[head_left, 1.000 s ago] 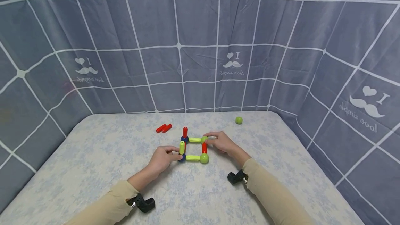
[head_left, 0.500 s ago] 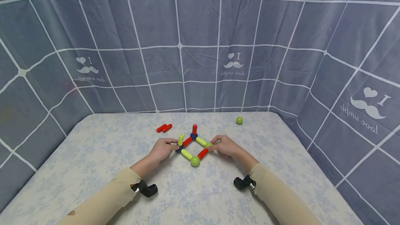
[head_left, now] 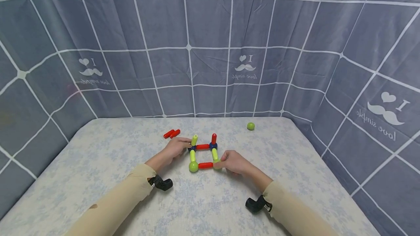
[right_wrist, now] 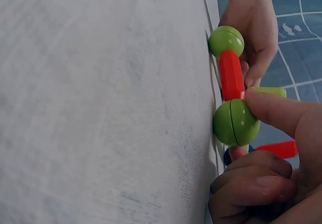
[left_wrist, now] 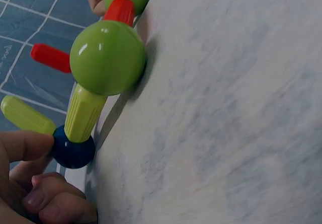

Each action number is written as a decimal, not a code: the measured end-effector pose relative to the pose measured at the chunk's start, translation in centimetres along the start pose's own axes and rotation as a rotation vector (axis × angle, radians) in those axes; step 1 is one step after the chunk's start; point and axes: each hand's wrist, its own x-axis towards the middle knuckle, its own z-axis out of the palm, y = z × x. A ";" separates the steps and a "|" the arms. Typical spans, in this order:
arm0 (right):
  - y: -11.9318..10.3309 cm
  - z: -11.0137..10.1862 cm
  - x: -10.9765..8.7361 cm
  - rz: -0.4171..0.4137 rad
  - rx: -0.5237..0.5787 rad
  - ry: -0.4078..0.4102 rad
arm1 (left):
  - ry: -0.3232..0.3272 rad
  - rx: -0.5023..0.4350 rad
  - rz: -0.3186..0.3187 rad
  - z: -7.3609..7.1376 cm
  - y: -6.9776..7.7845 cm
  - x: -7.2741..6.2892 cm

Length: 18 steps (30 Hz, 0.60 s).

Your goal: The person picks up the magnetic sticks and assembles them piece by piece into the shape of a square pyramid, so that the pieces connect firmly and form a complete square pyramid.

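A square frame of balls and rods from a magnetic building set lies on the table. Its back corners are a left blue ball (left_wrist: 73,148) and a right blue ball (head_left: 213,146); its front corners are a left green ball (head_left: 193,166) and a right green ball (right_wrist: 236,123). Red rods (head_left: 202,146) form the back and front sides, yellow-green rods (left_wrist: 85,114) the left and right. A yellow-green rod (head_left: 194,140) and a red rod (head_left: 214,138) stand up from the blue balls. My left hand (head_left: 175,148) pinches the left blue ball. My right hand (head_left: 234,162) pinches the front right green ball.
Two loose red rods (head_left: 172,133) lie side by side behind my left hand. Farther back on the right sits a loose green ball (head_left: 251,126). A patterned cloth covers the table (head_left: 203,207), and a grey-blue checked curtain (head_left: 210,24) hangs around its far sides.
The frame has turned about a quarter turn clockwise seen from above, so its blue corners went from the left side to the back. My left hand moved away from me, my right hand nearer.
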 end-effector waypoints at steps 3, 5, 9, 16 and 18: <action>-0.2 0.1 -0.4 -0.001 0.003 0.009 | -0.025 -0.011 0.001 -0.1 0.0 0.3; -0.3 0.1 -0.5 0.011 -0.002 0.013 | -0.032 -0.017 -0.007 -0.1 0.0 0.4; 0.0 -0.2 -0.2 0.041 0.005 0.064 | -0.035 -0.020 -0.006 -0.1 -0.1 0.4; -0.1 -1.1 2.4 -0.052 0.158 0.139 | -0.006 -0.041 0.014 -0.1 -0.4 0.3; -0.2 -1.3 3.3 -0.062 0.184 0.128 | -0.008 -0.046 0.017 -0.1 -0.5 0.3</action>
